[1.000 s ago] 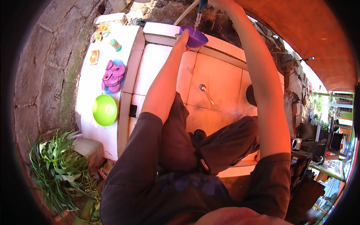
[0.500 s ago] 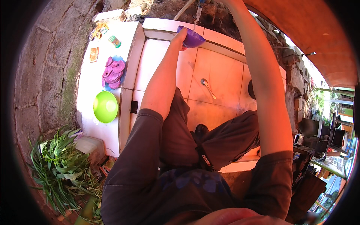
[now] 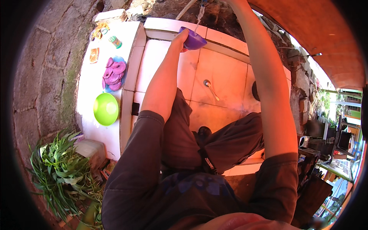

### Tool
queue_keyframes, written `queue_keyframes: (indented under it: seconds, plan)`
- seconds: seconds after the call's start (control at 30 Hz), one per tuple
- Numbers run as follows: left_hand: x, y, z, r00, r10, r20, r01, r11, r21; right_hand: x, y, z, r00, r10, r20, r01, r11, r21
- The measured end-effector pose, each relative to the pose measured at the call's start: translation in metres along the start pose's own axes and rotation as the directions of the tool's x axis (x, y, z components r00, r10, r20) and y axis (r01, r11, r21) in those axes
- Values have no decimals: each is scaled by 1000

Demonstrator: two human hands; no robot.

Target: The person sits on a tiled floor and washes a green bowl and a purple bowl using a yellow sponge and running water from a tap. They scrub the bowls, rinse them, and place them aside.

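My left hand (image 3: 183, 37) is closed around the rim of a purple bowl (image 3: 194, 40), which it holds tilted above the far side of the white-tiled basin (image 3: 221, 69). A stream of water (image 3: 199, 17) falls into the bowl from a blue spout (image 3: 204, 2) at the top edge. My right forearm (image 3: 255, 32) reaches up past the frame's top, so that hand is out of sight. On the basin floor lies a spoon (image 3: 211, 90) with a yellowish handle.
On the left ledge stand a lime-green bowl (image 3: 106, 109), a blue plate with purple pieces (image 3: 114, 74), a green-capped jar (image 3: 115, 41) and an orange-brown packet (image 3: 94, 55). Long green leaves (image 3: 63, 168) pile at lower left. A dark round object (image 3: 255, 91) shows behind my right arm.
The view has shifted slightly. My left hand still holds the purple bowl beneath the running water, the bowl tipped a little differently. My right arm keeps its reach.
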State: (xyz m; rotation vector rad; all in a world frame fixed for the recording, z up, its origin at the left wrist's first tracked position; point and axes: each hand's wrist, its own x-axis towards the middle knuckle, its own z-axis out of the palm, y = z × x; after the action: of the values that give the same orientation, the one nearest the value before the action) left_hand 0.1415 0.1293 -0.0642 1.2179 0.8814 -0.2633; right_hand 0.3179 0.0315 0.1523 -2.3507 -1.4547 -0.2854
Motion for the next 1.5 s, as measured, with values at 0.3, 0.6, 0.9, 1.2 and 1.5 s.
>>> queue_keyframes:
  seconds: [0.3,0.6,0.9,1.2,1.5]
  plan:
    - [-6,2,1,1000,18,-6,-19,999,-34,0,5,3,991,-131,-15,131,991,-12]
    - [-12,3,3,999,53,-15,-53,998,-46,-10,0,10,991,-48,-122,57,996,66]
    - [-8,1,1,994,76,-73,-78,997,-29,-111,15,82,854,488,-182,-433,859,273]
    - [20,-2,-8,994,105,-20,-106,989,-99,-164,54,195,780,625,-29,-620,778,97]
    - [10,3,8,950,29,-310,-48,998,-52,-129,55,206,910,274,312,-328,935,137]
